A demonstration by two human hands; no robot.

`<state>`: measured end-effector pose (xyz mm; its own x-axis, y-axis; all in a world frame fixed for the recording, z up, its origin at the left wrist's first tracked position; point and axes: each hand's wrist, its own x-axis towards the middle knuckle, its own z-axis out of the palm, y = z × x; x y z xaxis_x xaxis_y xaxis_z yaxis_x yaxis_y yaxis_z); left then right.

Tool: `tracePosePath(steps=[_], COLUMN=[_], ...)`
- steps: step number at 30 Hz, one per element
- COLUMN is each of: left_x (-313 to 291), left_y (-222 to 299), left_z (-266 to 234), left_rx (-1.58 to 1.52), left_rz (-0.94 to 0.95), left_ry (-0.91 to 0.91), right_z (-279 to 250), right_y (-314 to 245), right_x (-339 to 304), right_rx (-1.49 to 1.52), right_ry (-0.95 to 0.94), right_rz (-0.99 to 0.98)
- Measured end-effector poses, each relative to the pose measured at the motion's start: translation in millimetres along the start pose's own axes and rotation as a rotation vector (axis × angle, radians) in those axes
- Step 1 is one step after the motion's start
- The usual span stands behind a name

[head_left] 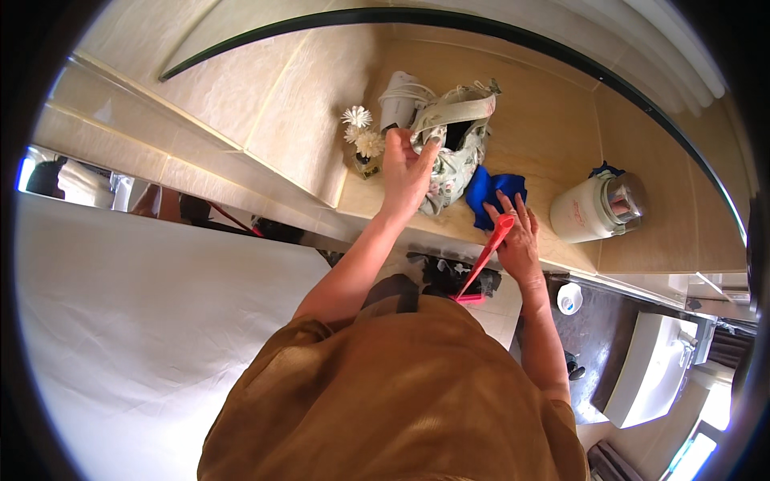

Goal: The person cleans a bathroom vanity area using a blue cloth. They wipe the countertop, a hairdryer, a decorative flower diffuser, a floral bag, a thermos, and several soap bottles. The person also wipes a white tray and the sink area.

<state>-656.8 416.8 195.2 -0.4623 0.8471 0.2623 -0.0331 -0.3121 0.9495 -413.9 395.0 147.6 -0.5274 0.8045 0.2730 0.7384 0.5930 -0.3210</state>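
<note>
Pinching a floral bag (457, 174) by its left edge with the left hand (406, 175), right next to the open mouth. Resting the right hand (520, 243) on a crumpled blue cloth (483, 192), so basically a spread grip there. Got bag and cloth just beside each other on a tan tiled shelf (537, 140), with white flowers (369, 144) and a white corded thing (393, 112) off left, plus a cream bottle (579, 210) over right. Also spotting a red handle (489, 247) by the right hand, can't tell whether touching.
</note>
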Motion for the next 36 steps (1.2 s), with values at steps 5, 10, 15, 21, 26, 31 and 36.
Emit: tracePosePath(steps=[5,10,15,21,26,31,36], left_x=[-19,-48,-74,-45,-61,-89,-91], left_y=[24,51,45,63,38,-10,-34], left_z=[1,21,41,93,169,217,230], left_rx=[0.286,0.349,0.334,0.29,0.477,0.206,0.039], left_rz=[0.261,0.656,0.507,0.131,0.075,0.17,0.159], left_ry=[0.081,-0.118,-0.351,-0.581,-0.716,-0.591,-0.463], right_z=[10,31,41,16,17,0,-7], right_y=[6,21,25,1,12,11,9], right_x=[20,51,44,0,-21,-48,-71], right_rx=[-0.07,-0.21,-0.24,-0.185,0.063,-0.06,-0.113], right_ry=[0.002,0.146,0.224,0.129,0.071,0.157,0.181], right_rz=[0.052,0.114,0.077,0.075,0.131,0.193,0.246])
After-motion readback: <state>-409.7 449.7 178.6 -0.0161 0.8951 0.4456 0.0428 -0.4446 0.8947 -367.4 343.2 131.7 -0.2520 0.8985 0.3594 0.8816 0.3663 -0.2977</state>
